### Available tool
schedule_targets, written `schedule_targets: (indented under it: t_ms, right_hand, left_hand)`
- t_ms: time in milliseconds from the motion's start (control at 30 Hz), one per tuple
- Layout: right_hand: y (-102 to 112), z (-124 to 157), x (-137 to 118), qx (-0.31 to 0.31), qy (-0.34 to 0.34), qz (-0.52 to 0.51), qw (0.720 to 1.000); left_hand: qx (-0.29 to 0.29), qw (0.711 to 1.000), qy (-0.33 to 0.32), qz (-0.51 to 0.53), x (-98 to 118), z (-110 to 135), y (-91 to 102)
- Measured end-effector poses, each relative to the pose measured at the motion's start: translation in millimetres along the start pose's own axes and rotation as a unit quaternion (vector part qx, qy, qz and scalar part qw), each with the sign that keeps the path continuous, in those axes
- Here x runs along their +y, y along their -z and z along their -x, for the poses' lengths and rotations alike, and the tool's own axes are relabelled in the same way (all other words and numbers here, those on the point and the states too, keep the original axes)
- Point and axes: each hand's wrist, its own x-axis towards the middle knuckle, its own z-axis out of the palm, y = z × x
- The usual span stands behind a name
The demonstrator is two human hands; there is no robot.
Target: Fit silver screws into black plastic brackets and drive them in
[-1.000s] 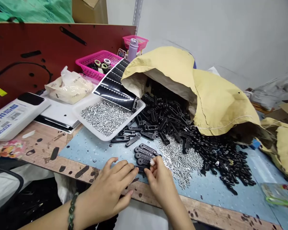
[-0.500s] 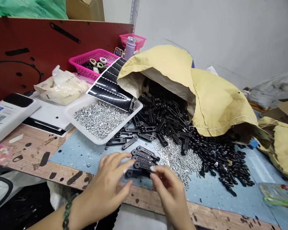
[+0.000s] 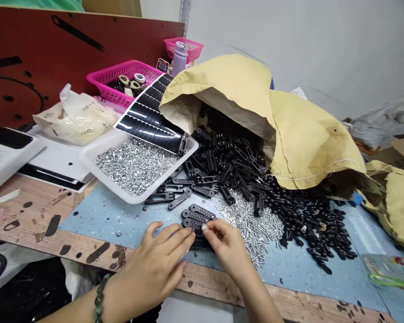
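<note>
A short row of black slotted plastic brackets (image 3: 195, 218) lies on the blue mat (image 3: 97, 211), partly under my hands. My right hand (image 3: 225, 244) pinches the near end of the row, and its fingers appear shut on a black bracket. My left hand (image 3: 158, 255) lies flat with its fingers apart, and the fingertips touch the row's near edge. The lower brackets are mostly hidden by my fingers. A heap of loose black brackets (image 3: 229, 166) spills from a torn yellow paper sack (image 3: 309, 134).
Silver screws (image 3: 252, 226) lie scattered beside the heap. A white tray (image 3: 103, 172) of small silver nuts stands at the left, with a pink basket (image 3: 121, 76) behind it. The wooden table edge (image 3: 87, 251) runs just below my hands.
My hands have closed in from either side onto the bracket row, with the fingers of my left hand lowered to it. The view has shifted slightly, making the table contents appear further left.
</note>
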Motion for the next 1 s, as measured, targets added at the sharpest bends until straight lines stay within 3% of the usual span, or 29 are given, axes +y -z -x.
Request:
schedule_targets:
  t_ms: [167, 333, 400, 467, 533, 633, 700, 733, 867, 1000]
  right_hand:
    - [-2.9, 0.4, -0.8, 0.010, -0.008, 0.062, 0.998]
    - [3.7, 1.4, -0.4, 0.063, -0.016, 0.212, 0.975]
    - [7.4, 11.4, 1.0, 0.126, -0.001, 0.258, 0.958]
    - [4.3, 32.7, 5.3, 0.187, 0.035, 0.238, 0.952]
    - [-9.6, 64.6, 13.2, 0.182, 0.068, 0.166, 0.967]
    - [-50.5, 120.2, 28.4, 0.046, 0.038, 0.033, 0.998]
    - [-84.2, 151.4, 38.3, -0.040, -0.015, -0.028, 0.999]
    - [-100.1, 163.3, 42.6, -0.042, -0.047, -0.052, 0.997]
    - [-140.8, 186.5, 48.8, -0.005, -0.131, -0.113, 0.985]
    - [-142.1, 189.5, 39.7, -0.017, -0.150, -0.185, 0.971]
  left_hand:
    - [0.049, 0.999, 0.024, 0.004, 5.3, -8.0, -7.1]
    - [0.030, 0.999, 0.028, 0.015, 9.0, -9.1, -0.7]
    - [0.016, 0.998, 0.033, 0.045, 10.0, 11.1, 6.6]
    - [0.011, 0.994, 0.059, 0.096, 10.4, 48.9, 10.6]
    - [0.017, 0.980, 0.134, 0.148, 10.6, 97.9, 7.4]
    - [0.016, 0.922, 0.336, 0.191, 12.4, 163.8, -11.7]
    - [-0.005, 0.867, 0.432, 0.248, 14.3, 185.7, -27.6]
    - [-0.018, 0.841, 0.458, 0.289, 15.5, 188.6, -33.9]
    - [-0.062, 0.734, 0.494, 0.463, 28.1, 167.9, -37.2]
    - [-0.087, 0.622, 0.439, 0.643, 53.9, 147.4, -31.7]
